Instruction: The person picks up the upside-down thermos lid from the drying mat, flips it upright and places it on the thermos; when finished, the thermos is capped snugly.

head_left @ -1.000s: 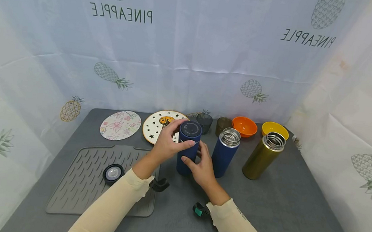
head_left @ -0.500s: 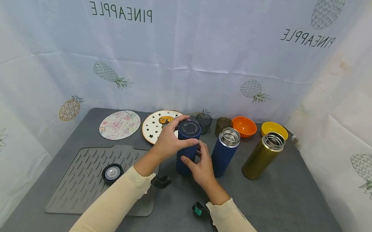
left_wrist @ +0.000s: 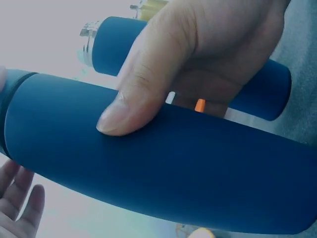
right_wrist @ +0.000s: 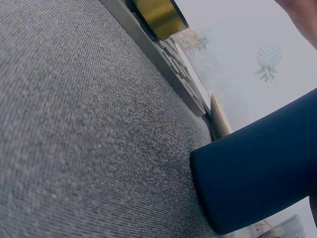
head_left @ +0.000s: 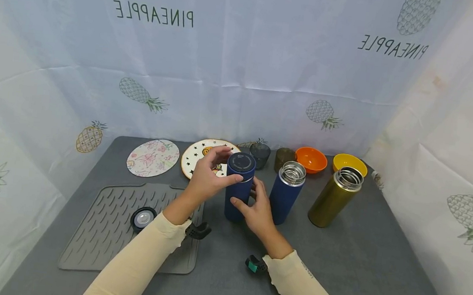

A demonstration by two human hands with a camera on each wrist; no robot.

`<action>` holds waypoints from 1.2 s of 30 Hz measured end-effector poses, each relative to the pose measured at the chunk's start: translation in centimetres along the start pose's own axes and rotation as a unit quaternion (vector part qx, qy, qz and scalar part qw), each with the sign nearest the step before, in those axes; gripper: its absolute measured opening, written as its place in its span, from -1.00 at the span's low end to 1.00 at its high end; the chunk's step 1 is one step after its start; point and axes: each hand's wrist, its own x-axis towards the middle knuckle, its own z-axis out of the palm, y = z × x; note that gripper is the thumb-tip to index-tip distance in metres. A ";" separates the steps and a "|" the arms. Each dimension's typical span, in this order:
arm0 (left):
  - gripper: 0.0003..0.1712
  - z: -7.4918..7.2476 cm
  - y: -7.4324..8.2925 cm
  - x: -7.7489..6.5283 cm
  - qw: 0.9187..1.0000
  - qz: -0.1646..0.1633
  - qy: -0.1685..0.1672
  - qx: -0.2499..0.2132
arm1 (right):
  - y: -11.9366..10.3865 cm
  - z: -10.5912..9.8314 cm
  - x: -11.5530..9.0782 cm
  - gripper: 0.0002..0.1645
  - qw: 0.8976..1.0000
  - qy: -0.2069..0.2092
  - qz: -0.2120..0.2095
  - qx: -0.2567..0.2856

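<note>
A dark blue bottle [head_left: 237,202] with a dark-topped lid [head_left: 241,162] stands upright on the grey table. My right hand [head_left: 258,212] grips its body from the right, thumb across the near side. At the lid's left is my left hand [head_left: 210,176]; its thumb reaches the lid's lower edge while the fingers stand spread away from it. In the left wrist view, left-hand fingers [left_wrist: 20,203] show below the bottle, apart from its side. Just right of the right hand is a second blue bottle [head_left: 286,195], uncapped, with a steel neck.
An uncapped gold bottle [head_left: 334,198] stands farther right. Behind are two dark cups [head_left: 260,156], an orange bowl [head_left: 311,160], a yellow bowl [head_left: 350,165] and two plates [head_left: 152,158]. On the left, a grey drying mat [head_left: 100,229] carries a round black lid [head_left: 143,218].
My left hand's fingers have loosened from the lid and shifted left, spreading open. The right hand has kept its hold on the bottle, which stays in place.
</note>
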 end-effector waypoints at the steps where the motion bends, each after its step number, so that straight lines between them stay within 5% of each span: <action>1: -0.24 0.0 -0.1 -0.1 1.000 0.005 0.004 -0.002 | 0.0 0.0 0.0 -0.14 1.000 0.001 -0.001 0.000; 5: -0.35 0.1 -0.3 -0.3 0.999 0.040 0.034 -0.007 | 0.0 0.1 0.0 -0.14 1.000 0.003 -0.008 0.001; 12: -0.50 -0.5 3.1 -1.0 0.997 0.056 0.047 -0.014 | -0.2 0.3 0.0 -0.13 1.000 0.009 -0.012 0.004; 19: -0.39 0.3 1.3 -1.1 0.997 0.064 0.025 -0.022 | -0.3 0.3 -0.1 -0.15 1.000 0.013 -0.019 -0.004; 22: -0.29 1.0 -0.1 -1.2 0.998 0.053 0.029 -0.015 | -0.3 0.2 -0.2 -0.14 1.000 0.013 -0.019 -0.006; 30: 0.07 2.6 0.3 -0.7 1.000 -0.005 0.009 -0.021 | -0.2 0.2 -0.3 -0.16 0.999 0.016 -0.031 -0.015; 36: 0.05 3.3 0.8 -0.1 0.998 -0.049 0.003 -0.039 | -0.1 0.2 -0.3 -0.22 0.999 0.013 -0.037 -0.013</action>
